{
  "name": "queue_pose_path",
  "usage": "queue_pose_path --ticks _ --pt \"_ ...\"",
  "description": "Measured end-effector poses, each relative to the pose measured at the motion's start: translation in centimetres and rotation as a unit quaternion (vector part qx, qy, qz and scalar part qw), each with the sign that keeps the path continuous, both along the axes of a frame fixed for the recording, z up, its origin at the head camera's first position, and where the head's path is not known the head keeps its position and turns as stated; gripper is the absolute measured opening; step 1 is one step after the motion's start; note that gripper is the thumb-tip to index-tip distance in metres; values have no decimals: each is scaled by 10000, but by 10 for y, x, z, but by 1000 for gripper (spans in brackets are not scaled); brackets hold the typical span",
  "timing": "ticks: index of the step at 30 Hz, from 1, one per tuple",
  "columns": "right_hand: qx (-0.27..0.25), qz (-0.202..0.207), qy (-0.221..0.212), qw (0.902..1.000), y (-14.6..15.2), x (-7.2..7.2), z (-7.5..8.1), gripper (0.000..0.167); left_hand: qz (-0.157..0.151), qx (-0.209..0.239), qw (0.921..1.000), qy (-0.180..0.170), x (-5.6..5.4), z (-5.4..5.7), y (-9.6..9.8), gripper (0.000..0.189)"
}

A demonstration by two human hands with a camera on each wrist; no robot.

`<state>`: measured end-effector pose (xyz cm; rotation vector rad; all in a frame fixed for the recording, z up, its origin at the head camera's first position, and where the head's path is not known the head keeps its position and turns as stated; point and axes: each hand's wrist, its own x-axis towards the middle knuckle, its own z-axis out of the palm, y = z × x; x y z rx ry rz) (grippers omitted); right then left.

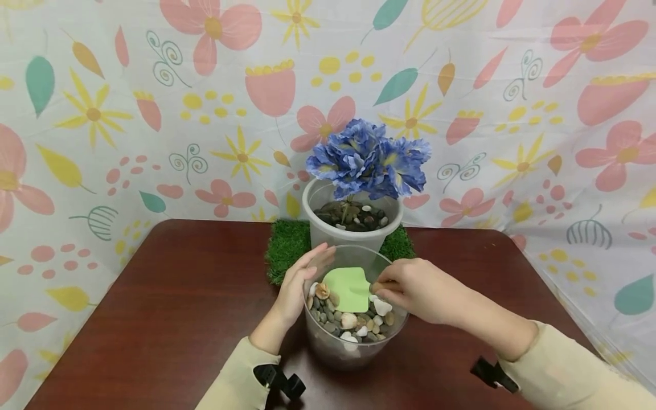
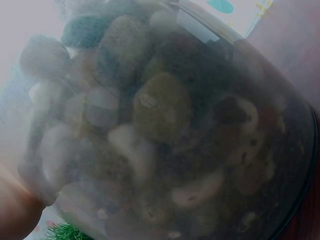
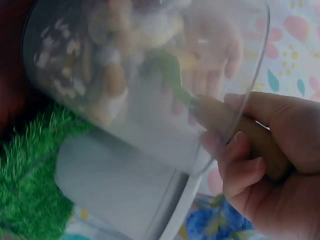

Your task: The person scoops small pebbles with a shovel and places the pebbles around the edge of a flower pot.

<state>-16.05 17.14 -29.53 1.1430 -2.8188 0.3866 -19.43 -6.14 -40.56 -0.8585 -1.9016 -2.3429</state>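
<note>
A clear plastic pot (image 1: 353, 350) with pebbles and shells (image 1: 348, 320) in it stands before me. My left hand (image 1: 294, 287) rests against its left side with fingers extended. In the right wrist view, my right hand (image 3: 270, 165) grips the wooden handle of a small trowel (image 3: 240, 135) at the pot's rim. The trowel's light green blade (image 1: 348, 289) lies inside the pot, over the pebbles. Blurred stones (image 2: 162, 107) show through the pot wall in the left wrist view.
Behind the clear pot stands a white pot (image 1: 348, 242) with blue artificial flowers (image 1: 369, 159) and dark stones. It is on a green turf mat (image 1: 288, 245). The dark red table (image 1: 179, 319) meets a flower-printed cloth (image 1: 220, 136) at the back.
</note>
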Motion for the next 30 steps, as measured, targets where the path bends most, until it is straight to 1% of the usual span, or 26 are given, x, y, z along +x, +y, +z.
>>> queue_pose_path --ticks 2,5,7,10,14,16,18,21,24,26,30 --pt "-33 38 -181 9998 -3 0 -1 14 -17 -18 10000 5 0 0 0 55" --pt "-51 -7 -186 9998 -7 -1 -2 14 -59 26 10000 19 -1 0 1 56" --pt "-129 -65 -345 9993 -8 -2 -2 15 -71 58 10000 15 -2 1 2 56" --pt "-327 -203 -823 9959 -5 -3 -1 17 -43 36 10000 -28 -1 1 2 55" --pt "-587 -336 -1558 9855 1 -2 3 20 14 -116 9999 -13 0 3 3 55" --pt "-664 -323 -1697 9827 3 -1 5 21 54 -162 9999 29 -1 3 3 55" --pt "-686 -286 -1662 9833 2 0 5 22 85 -157 9998 60 -2 3 2 55" --pt "-726 -201 -1403 9872 -2 2 3 22 130 -175 9997 98 -3 3 0 55" --pt "-753 -181 -1246 9892 -6 5 0 22 151 -224 9996 83 -2 3 -1 55" --pt "-822 -189 -1231 9888 -6 8 -2 20 165 -241 9996 53 -1 2 -2 55" --pt "-1124 -216 -1397 9836 -2 11 -2 18 173 -300 9994 -6 1 1 0 54"
